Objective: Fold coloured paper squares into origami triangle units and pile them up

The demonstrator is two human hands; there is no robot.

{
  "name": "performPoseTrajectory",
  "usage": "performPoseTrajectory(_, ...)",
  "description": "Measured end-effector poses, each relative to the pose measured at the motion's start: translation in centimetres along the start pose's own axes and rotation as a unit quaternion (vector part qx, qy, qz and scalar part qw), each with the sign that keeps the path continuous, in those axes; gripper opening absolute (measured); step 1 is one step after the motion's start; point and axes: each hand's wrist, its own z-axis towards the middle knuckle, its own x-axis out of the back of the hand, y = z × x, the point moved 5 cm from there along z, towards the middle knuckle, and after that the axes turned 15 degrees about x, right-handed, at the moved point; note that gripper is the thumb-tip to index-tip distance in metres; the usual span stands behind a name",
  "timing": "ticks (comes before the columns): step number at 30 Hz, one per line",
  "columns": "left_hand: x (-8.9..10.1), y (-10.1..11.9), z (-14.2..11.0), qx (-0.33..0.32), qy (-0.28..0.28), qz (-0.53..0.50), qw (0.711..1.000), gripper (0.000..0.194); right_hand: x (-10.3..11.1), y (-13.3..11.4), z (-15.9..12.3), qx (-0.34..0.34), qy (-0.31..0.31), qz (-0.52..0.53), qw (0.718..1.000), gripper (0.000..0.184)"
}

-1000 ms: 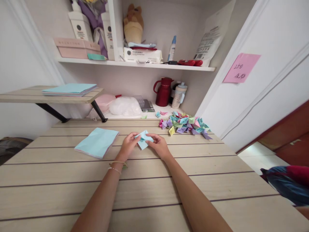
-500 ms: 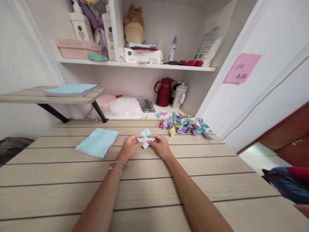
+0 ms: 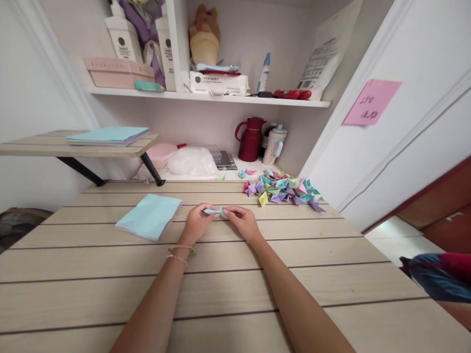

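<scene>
A small light-blue folded paper piece is pinched between both hands above the wooden table. My left hand grips its left end and my right hand grips its right end, fingers closed. The piece now looks flat and narrow, seen edge-on. A stack of light-blue paper sheets lies just left of my left hand. A heap of several coloured folded paper pieces sits behind and to the right of my right hand.
A raised wooden shelf with more paper stands at the back left. A red jug, a white cup and a plastic bag sit by the wall. A pink note hangs on the door at right.
The blue paper piece, open and diamond-shaped earlier, has been pressed together into a thin flat shape between both hands. The hands stayed in place.
</scene>
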Motion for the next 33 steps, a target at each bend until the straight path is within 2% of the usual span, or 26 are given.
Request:
performPoseTrajectory(3, -0.3, -0.1, 0.0, 0.011, -0.024, -0.019, 0.999, 0.034, -0.2, 0.4, -0.1, -0.028, -0.008, 0.017, 0.999, 0.029)
performPoseTrajectory(6, -0.2, -0.3, 0.1, 0.020, -0.020, -0.015, 0.999, 0.040, -0.3, 0.7, -0.1, -0.047, -0.013, 0.025, 0.999, 0.030)
performPoseTrajectory(10, 0.4, -0.1, 0.4, -0.028, 0.034, 0.046, 0.998, 0.025, -0.3, 1.2, -0.2, -0.067, 0.006, 0.055, 0.996, 0.032)
performPoseTrajectory(12, 0.5, -0.2, 0.5, -0.035, 0.038, 0.047, 0.998, 0.021, -0.4, 1.2, -0.2, -0.067, 0.011, 0.069, 0.995, 0.031)
performPoseTrajectory(17, -0.2, -0.5, 0.6, 0.000, -0.035, 0.014, 0.999, 0.022, -0.5, 0.8, -0.2, -0.052, -0.002, 0.084, 0.995, 0.029)
performPoseTrajectory(25, -1.3, 0.5, -0.3, -0.022, -0.095, 0.043, 0.994, 0.022, -0.7, 0.2, -0.2, -0.004, -0.025, 0.022, 0.999, 0.023)
performPoseTrajectory(33, -0.8, 0.1, 0.1, 0.027, -0.041, -0.010, 0.999, 0.025, -0.9, -0.1, -0.4, 0.006, -0.044, 0.005, 0.999, 0.040)
